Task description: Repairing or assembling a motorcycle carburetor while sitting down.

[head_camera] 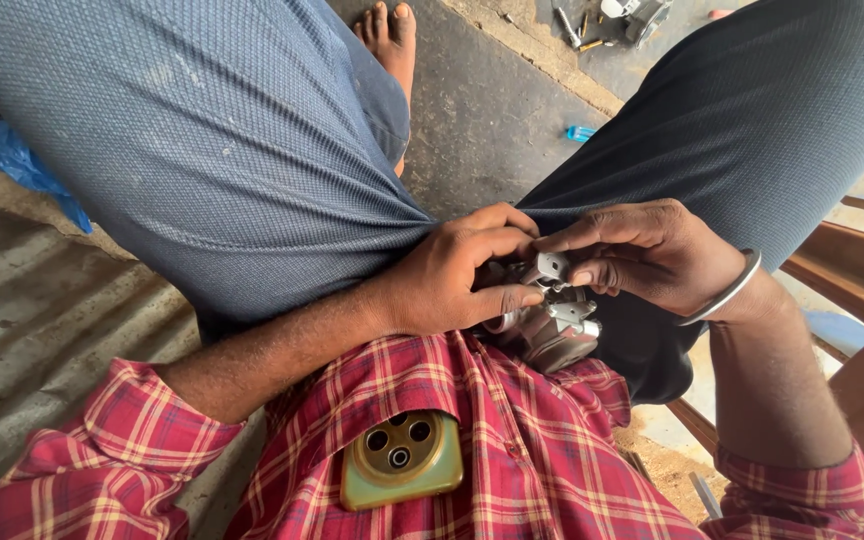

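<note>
Seen from above, the person sits with both knees spread and works in the lap, where a small grey metal assembly point(549, 320) rests against the lower edge of a red plaid shirt point(512, 450). The left hand point(462, 270) wraps the part from the left side, its grip clamped on the metal body with the thumb pressed along the near edge. The right hand point(642, 255) comes in from the other side, and its grip is pinched together on a small pale fitting point(552, 264) at the top of the assembly (the fingertips nearly meet the left hand's knuckles there). A metal bangle point(727, 290) circles the right wrist. A gold-green phone point(402, 458) with round camera lenses sticks out of the shirt pocket, just below the hands. Grey-blue trousers point(232, 150) cover both thighs, and a bare foot point(390, 35) rests on the concrete floor point(482, 120) between them. Farther off on the floor lie loose bolts and metal parts point(607, 20) and a small blue object point(580, 132). A wooden chair frame point(857, 265) shows at the right edge.
</note>
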